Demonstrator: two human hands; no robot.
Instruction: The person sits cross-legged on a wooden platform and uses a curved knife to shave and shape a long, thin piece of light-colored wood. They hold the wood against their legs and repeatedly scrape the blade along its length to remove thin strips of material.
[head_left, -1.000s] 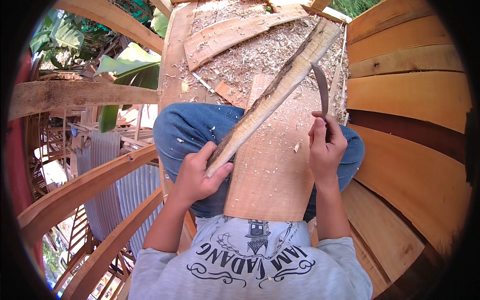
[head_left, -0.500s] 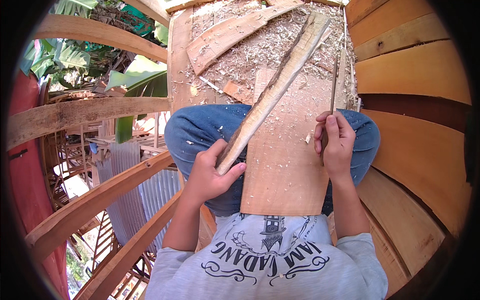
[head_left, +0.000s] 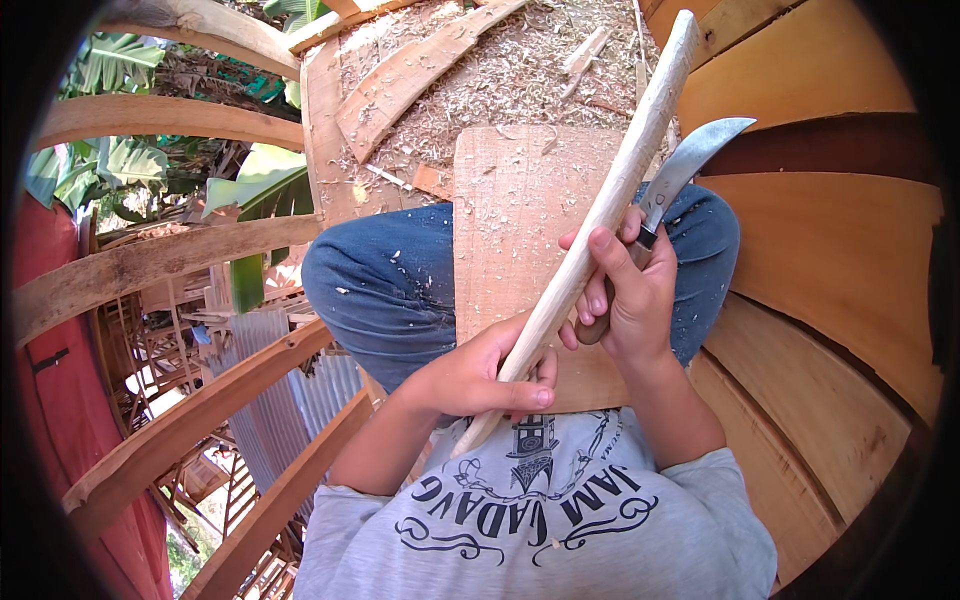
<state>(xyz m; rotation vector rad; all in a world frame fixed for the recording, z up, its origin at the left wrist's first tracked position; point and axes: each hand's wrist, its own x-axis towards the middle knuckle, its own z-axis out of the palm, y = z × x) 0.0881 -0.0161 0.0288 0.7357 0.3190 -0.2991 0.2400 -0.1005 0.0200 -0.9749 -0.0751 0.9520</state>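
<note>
A long pale stick of wood (head_left: 607, 215), stripped to a smooth light face on the side that shows, slants from my shirt front up to the far right. Near its lower end my left hand (head_left: 495, 375) is wrapped around it. My right hand (head_left: 630, 290) grips the brown handle of a knife (head_left: 690, 165) with a curved blade. The blade points away to the far right, and the right fingertips touch the stick's side. Beneath the stick a flat wooden board (head_left: 505, 215) lies between my legs, reaching to my shirt.
Wood shavings (head_left: 450, 90) cover the platform beyond the board, with a curved plank offcut (head_left: 420, 75) among them. A slatted wooden wall (head_left: 830, 240) rises close on the right. Wooden rails (head_left: 170, 255) run along the left, with banana leaves (head_left: 260, 185) outside.
The stick has been turned from its bark-edged side to a pale side and drawn toward my body and right. The right hand has come to it, and the knife's blade now shows broadside.
</note>
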